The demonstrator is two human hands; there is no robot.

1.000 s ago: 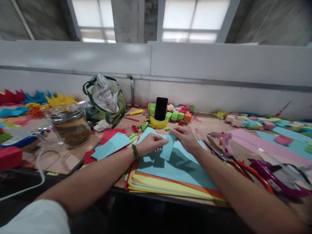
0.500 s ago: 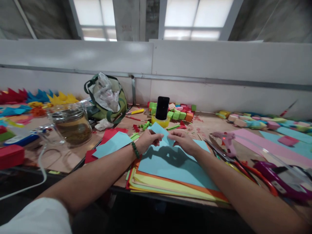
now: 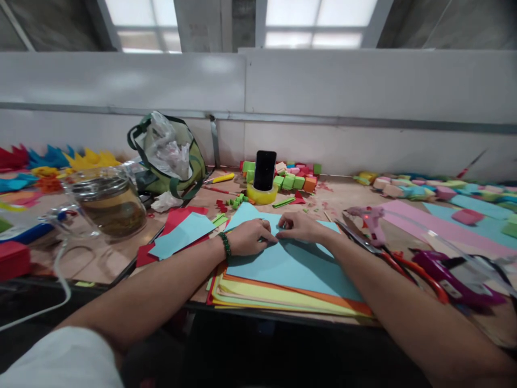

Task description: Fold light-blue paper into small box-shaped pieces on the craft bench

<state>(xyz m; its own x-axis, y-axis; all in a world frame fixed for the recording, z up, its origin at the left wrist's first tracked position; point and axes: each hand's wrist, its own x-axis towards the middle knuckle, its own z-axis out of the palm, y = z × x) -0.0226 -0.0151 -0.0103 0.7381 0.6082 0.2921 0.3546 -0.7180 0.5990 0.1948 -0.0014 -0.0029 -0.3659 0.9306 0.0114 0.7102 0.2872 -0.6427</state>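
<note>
A piece of light blue paper [image 3: 243, 213] lies on a larger light blue sheet [image 3: 299, 269], which tops a stack of coloured paper [image 3: 258, 298]. My left hand [image 3: 251, 237], with a green bead bracelet at the wrist, is closed at the small piece, its index finger pressed down on it. Close to its right, my right hand [image 3: 301, 227] has its fingers curled and pinched at the same piece. The fingertips nearly meet, and the hands cover most of the small piece, so its folds are hidden.
A phone [image 3: 265, 170] stands in a yellow tape roll [image 3: 262, 195] beyond the stack. Right lie scissors [image 3: 361, 237], a pink glue gun [image 3: 374, 223] and a purple tool [image 3: 452, 277]. Left are blue cut paper [image 3: 183, 234], a lidded glass jug [image 3: 107, 202] and a green bag [image 3: 194, 167].
Both hands have lowered the small blue paper from just above the stack onto the blue sheet. The left index finger now presses on it. The view has shifted slightly.
</note>
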